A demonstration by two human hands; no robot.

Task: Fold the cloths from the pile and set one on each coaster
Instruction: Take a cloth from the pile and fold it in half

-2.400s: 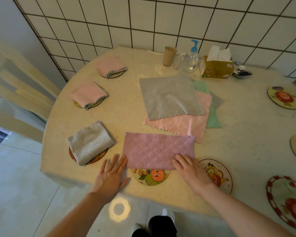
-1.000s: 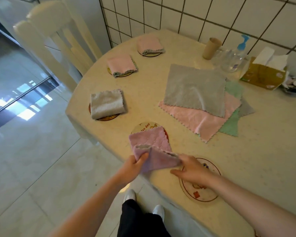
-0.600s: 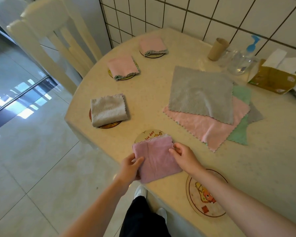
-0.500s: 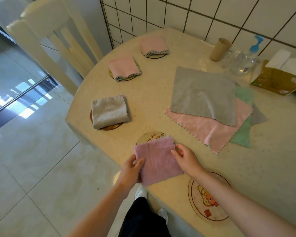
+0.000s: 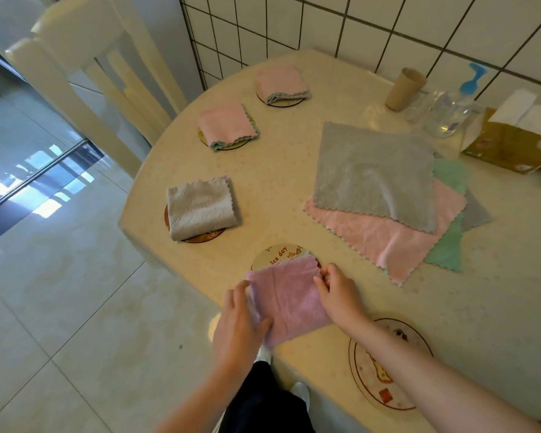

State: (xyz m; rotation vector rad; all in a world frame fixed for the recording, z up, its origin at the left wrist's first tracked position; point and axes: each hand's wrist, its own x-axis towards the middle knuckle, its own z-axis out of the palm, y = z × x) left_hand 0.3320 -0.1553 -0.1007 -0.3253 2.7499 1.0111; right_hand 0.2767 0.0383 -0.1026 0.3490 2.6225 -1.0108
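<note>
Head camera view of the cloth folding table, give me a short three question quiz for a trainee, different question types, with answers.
1. True or false: the folded purple cloth lies fully centred on its coaster.
2. How many coasters already carry a folded cloth, not counting the one being placed?
3. Which cloth tops the pile? A grey cloth B pink cloth C green cloth

Key: 1 false, it only overlaps the near edge, gripped by left hand and right hand. 2 three. 3 A.

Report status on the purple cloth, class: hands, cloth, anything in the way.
Left hand and right hand grip purple cloth, folded. Cloth half over coaster, overhanging table edge. Nothing in the way.
</note>
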